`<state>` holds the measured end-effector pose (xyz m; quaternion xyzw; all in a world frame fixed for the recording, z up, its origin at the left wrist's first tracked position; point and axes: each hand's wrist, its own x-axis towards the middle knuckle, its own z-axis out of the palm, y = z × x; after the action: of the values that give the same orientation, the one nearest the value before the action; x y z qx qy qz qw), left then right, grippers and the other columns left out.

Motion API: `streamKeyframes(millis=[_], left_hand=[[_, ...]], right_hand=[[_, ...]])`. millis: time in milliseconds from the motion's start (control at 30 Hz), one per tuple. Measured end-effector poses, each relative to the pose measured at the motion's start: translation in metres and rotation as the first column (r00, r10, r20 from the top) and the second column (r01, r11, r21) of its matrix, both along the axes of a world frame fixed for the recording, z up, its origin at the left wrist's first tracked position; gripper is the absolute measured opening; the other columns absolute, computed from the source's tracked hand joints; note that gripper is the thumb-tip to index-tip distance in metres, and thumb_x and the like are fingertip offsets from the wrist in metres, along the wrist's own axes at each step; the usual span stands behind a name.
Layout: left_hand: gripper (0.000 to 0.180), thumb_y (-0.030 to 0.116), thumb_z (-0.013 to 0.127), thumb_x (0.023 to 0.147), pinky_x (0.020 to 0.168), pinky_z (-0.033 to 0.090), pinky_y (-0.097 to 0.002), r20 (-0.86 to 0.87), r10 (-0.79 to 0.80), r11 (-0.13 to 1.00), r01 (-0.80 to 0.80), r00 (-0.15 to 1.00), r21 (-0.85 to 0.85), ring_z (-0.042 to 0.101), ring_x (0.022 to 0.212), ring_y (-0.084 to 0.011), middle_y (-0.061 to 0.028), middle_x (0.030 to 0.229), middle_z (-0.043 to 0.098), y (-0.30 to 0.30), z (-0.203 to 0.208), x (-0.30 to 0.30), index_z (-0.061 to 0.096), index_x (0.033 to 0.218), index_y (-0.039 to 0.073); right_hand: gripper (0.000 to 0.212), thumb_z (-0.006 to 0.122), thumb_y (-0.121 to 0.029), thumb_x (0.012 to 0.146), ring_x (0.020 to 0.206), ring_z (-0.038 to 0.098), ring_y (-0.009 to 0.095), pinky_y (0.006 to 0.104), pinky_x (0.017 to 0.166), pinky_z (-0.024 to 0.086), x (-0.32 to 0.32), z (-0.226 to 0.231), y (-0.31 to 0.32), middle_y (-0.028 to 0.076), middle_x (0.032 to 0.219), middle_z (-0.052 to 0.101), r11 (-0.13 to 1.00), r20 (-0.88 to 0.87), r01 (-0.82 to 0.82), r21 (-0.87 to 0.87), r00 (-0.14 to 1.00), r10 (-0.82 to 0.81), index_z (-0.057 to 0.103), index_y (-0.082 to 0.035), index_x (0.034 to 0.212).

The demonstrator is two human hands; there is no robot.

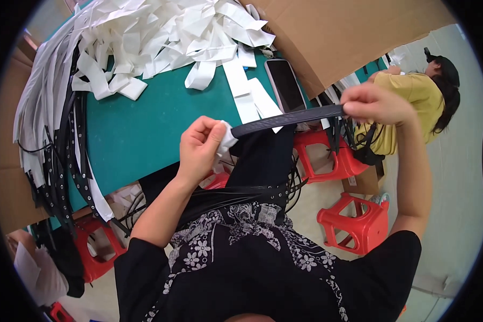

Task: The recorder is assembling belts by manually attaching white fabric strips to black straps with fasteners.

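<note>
A black strap point(287, 121) stretches between my two hands, above my lap at the near edge of the table. My left hand point(199, 150) is closed on a crumpled white piece point(226, 140) at the strap's left end; whether this is paper or cloth I cannot tell. My right hand point(378, 104) pinches the other end of the strap, held out to the right and a little higher. More black straps with metal eyelets point(53, 172) hang over the table's left side. Across my lap lie further dark straps point(236, 196).
Loose white strips point(155, 37) heap on the green table point(129, 139). A phone point(285, 86) lies beside a cardboard box point(333, 37). Red stools point(359, 225) stand at right and left. A person in yellow point(413, 102) sits at far right, another person point(35, 263) at lower left.
</note>
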<state>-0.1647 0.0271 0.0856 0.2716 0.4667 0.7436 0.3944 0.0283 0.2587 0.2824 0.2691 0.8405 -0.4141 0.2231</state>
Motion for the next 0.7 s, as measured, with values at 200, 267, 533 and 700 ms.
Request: streamKeyframes(millis=[200,267,533,700], left_hand=[[0.012,0.011,0.057,0.09,0.056,0.038,-0.0163,-0.041,-0.048,0.996,0.051,0.998,0.079,0.049,0.064,-0.0016,0.0,0.08,0.062,0.005,0.038,0.005,0.061,0.088,0.0],[0.012,0.011,0.057,0.09,0.056,0.038,-0.0166,-0.058,-0.042,0.992,0.048,0.997,0.112,0.049,0.064,-0.0014,0.0003,0.08,0.062,0.013,0.056,0.012,0.06,0.087,0.0],[0.012,0.011,0.056,0.09,0.073,0.043,-0.0215,-0.118,0.001,0.996,0.009,0.993,0.089,0.053,0.079,-0.0057,-0.0026,0.086,0.063,0.009,0.039,0.002,0.059,0.085,0.001],[0.016,0.017,0.056,0.092,0.074,0.042,-0.0212,-0.033,-0.02,0.985,0.025,0.999,0.168,0.052,0.08,-0.006,-0.0032,0.093,0.062,0.014,0.057,0.01,0.058,0.086,0.002]], right_hand=[[0.022,0.063,-0.017,0.074,0.053,0.054,0.028,0.0342,0.051,0.043,-0.064,0.052,-0.066,0.014,0.055,0.052,0.42,0.029,-0.353,0.836,0.793,0.609,0.058,0.004,0.068],[0.021,0.061,-0.017,0.073,0.054,0.055,0.031,0.0362,0.053,0.044,-0.082,0.05,-0.083,0.015,0.056,0.052,0.375,0.075,-0.367,0.851,0.792,0.605,0.058,0.004,0.067],[0.022,0.061,-0.019,0.076,0.051,0.051,0.024,0.0361,0.051,0.04,-0.097,0.09,-0.081,0.012,0.055,0.053,0.704,-0.039,-0.39,0.593,0.86,0.509,0.061,0.002,0.069],[0.025,0.062,-0.025,0.079,0.063,0.058,0.031,0.0391,0.059,0.045,-0.108,0.046,-0.098,0.014,0.064,0.06,0.602,0.063,-0.49,0.631,0.805,0.59,0.065,-0.001,0.077]])
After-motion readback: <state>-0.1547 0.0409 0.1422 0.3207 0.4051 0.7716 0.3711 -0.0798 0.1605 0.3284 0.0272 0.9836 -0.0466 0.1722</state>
